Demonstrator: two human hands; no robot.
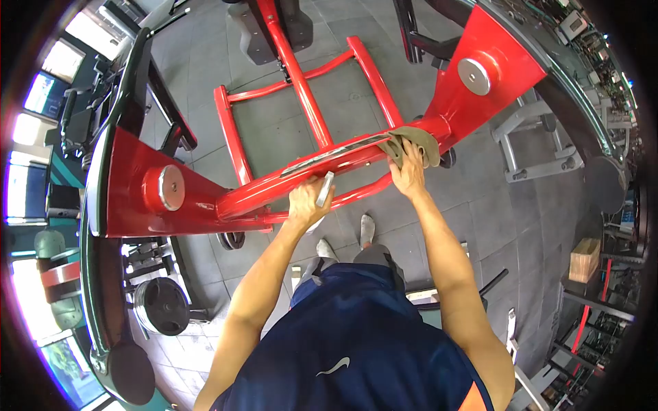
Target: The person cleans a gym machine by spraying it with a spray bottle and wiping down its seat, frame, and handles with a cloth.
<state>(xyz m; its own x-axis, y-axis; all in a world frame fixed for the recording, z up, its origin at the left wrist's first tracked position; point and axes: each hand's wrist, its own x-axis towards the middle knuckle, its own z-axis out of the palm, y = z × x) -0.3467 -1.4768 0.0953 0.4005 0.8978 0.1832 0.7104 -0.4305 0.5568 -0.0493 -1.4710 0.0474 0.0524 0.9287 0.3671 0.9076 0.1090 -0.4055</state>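
Note:
My right hand (409, 168) presses an olive-brown cloth (428, 145) onto the right part of a thick red crossbar (253, 197), its fingers bent over the fabric. Closer to the bar's middle, my left hand (308, 200) is closed around a white spray bottle (327, 188). Its pale top sticks up past the thumb, and most of its body is hidden by the fist. The crossbar belongs to a red gym machine and carries a long label strip (336, 156) beside the cloth. Round silver caps (474, 76) sit on the machine's wide end plates.
Beyond the bar, the red floor frame (236, 137) stands on grey tiles, under a black pad (257, 34). Black weight plates (162, 306) rest on a rack at lower left. A grey metal stand (531, 147) and a wooden box (585, 260) are to the right.

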